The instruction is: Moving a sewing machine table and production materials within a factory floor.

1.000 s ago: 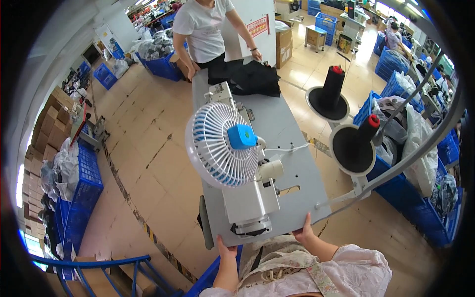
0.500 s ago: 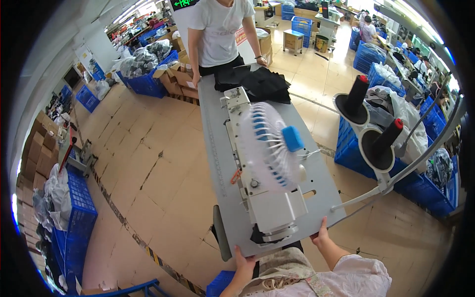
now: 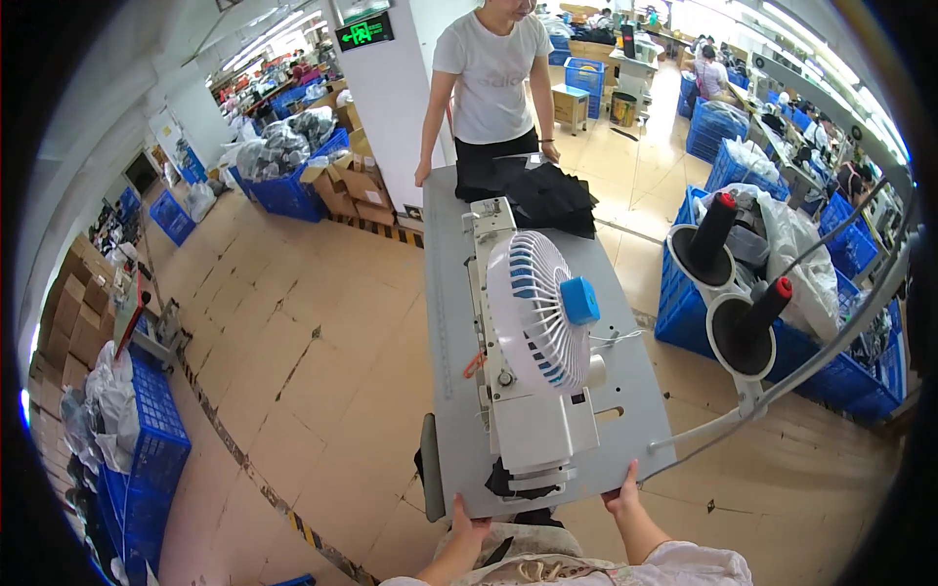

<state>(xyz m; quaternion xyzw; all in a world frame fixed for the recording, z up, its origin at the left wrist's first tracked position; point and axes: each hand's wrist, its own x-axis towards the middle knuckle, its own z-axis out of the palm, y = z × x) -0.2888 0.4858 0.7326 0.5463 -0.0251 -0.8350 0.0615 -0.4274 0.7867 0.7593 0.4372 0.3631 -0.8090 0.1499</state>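
My left hand (image 3: 467,518) and my right hand (image 3: 622,491) both rest on the near edge of a grey sewing table (image 3: 449,322). A white sewing machine (image 3: 528,420) stands on the table between them, with a white fan (image 3: 540,310) with a blue hub mounted on top. Dark fabric (image 3: 512,482) lies at the machine's near end. At the table's far end lies a pile of black cloth (image 3: 535,193), and another person in a white shirt (image 3: 491,73) stands there with both hands at the table.
Two black thread cones (image 3: 735,293) stand on a metal rack to the right, over blue crates (image 3: 811,352) of bagged goods. A blue basket (image 3: 147,449) and cardboard boxes (image 3: 73,303) stand at the left. Boxes and blue bins (image 3: 293,181) sit by a white pillar.
The view has shifted, so the table now sits more upright in the picture and the fan faces right. My hands stay on the near edge. The other person stays at the far end.
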